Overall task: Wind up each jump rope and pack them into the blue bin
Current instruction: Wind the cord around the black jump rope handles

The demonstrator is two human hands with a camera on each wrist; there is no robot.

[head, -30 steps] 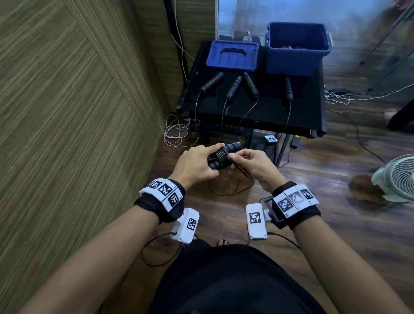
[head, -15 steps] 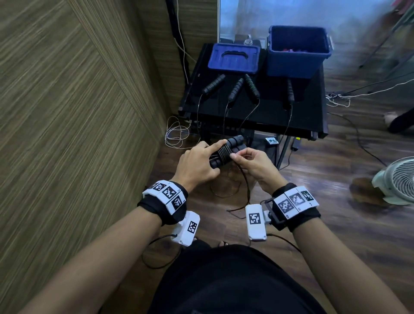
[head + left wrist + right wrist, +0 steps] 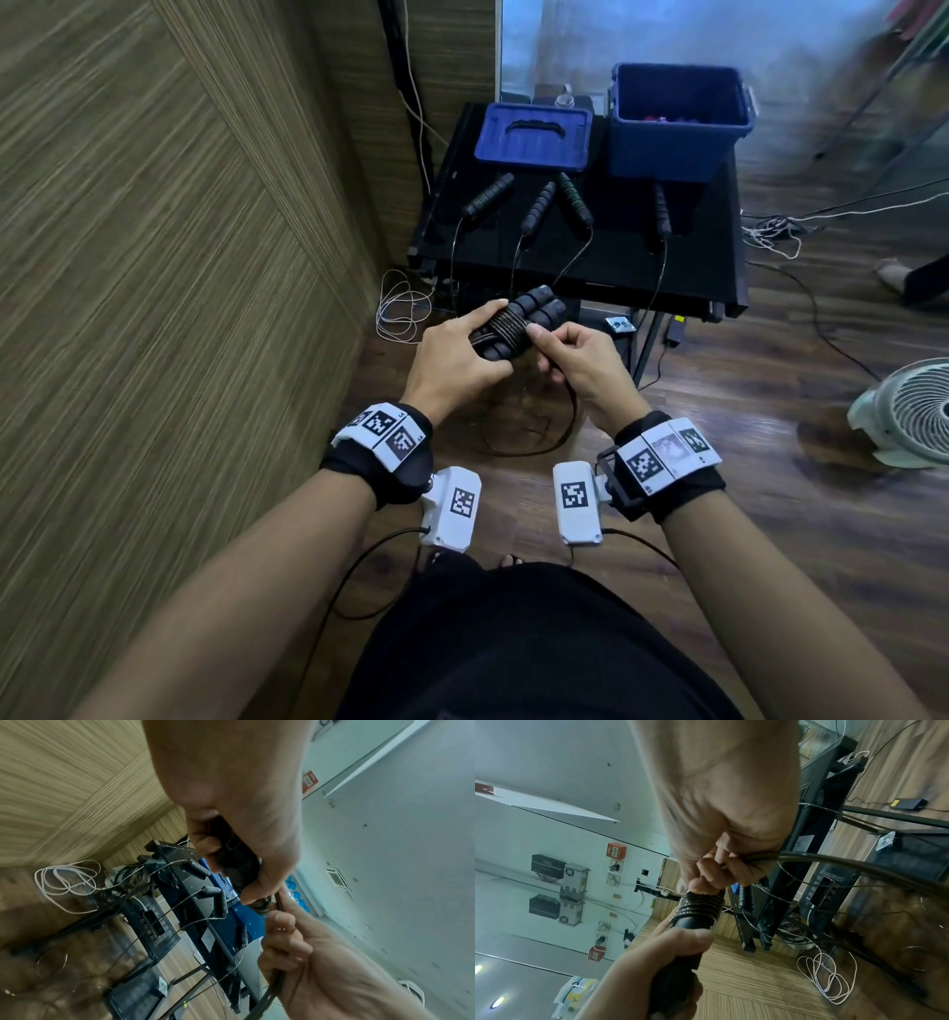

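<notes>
Both forearms are bare, and each wrist carries a black fabric wrist strap (image 3: 377, 465) topped by a row of white square tiles printed with black-and-white fiducial markers (image 3: 382, 427). A white rectangular camera module (image 3: 452, 506) with one more such marker hangs at 5 o'clock of the left strap, and a matching module (image 3: 577, 501) sits at 9 o'clock of the right wrist strap (image 3: 678, 485) on a black bracket. Thin black cables (image 3: 359, 570) run from both modules toward the dark garment (image 3: 534, 647) at 6 o'clock.
</notes>
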